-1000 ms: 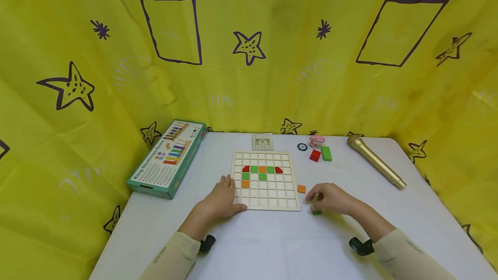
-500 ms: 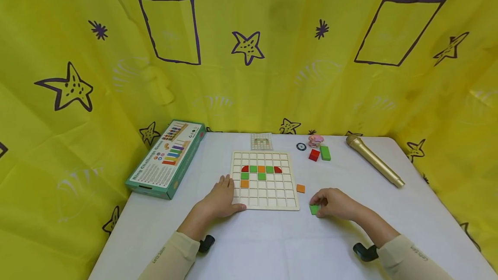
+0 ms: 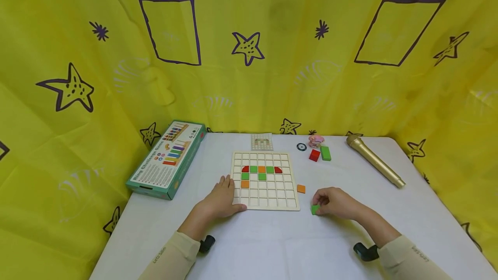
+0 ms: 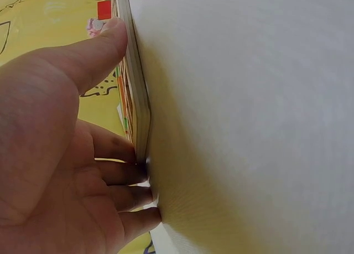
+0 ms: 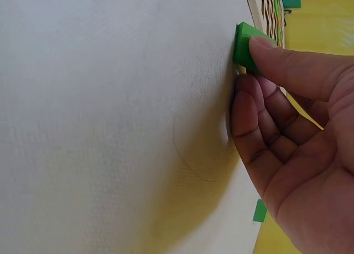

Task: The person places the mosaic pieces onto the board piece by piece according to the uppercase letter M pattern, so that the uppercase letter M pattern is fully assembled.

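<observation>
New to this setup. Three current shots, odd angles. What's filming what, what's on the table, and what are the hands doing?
No machine here: a person works with bare hands and wears three cameras. The wide shot comes from the head, looking down at a white table. The two close shots come from the wrists, so the table looks tipped on its side.

The left hand rests against the near left corner of a wooden grid board, which holds red, green and orange tiles. The right hand pinches a small green tile that lies on the table, right of the board.

Also lying there: a loose orange tile, a red block and a green block, a gold microphone, a teal game box and a pattern card.
</observation>
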### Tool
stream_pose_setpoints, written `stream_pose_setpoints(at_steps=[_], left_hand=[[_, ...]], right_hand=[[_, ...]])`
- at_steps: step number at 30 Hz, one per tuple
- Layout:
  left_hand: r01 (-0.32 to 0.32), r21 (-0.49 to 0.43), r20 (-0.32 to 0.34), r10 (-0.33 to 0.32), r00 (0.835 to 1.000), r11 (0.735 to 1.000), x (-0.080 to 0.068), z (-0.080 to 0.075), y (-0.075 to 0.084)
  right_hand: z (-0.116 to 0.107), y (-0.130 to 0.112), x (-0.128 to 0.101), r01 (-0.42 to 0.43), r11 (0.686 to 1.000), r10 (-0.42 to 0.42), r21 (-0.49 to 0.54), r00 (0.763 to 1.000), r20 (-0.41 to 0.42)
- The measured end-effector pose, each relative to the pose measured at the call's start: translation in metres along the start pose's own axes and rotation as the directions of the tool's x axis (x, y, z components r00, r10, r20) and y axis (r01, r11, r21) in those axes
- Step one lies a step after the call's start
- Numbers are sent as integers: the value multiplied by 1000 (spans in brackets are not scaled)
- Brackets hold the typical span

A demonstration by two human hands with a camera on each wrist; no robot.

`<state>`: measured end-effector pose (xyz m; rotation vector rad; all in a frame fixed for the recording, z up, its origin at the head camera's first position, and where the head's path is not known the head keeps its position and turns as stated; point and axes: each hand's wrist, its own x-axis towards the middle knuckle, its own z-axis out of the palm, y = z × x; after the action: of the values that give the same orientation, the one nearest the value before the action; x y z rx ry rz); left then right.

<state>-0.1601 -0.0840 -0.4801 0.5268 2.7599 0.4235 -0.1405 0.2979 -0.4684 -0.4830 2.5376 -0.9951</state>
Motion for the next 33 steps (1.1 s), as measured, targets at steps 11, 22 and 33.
stream_pose_setpoints(at_steps=[11, 22, 33], left_hand=[[10, 4, 9, -10, 1000, 1000, 0, 2, -1], [15, 12, 0, -15, 1000, 1000, 2, 0, -1], [39, -4, -2, -39, 999, 999, 2, 3, 1]], right_hand=[[-5, 1, 6, -19, 1000, 19, 20, 1000, -4], [-18, -10, 45, -13, 999, 15, 34, 997, -81], [-13, -23, 87, -32, 999, 35, 32, 994, -106]])
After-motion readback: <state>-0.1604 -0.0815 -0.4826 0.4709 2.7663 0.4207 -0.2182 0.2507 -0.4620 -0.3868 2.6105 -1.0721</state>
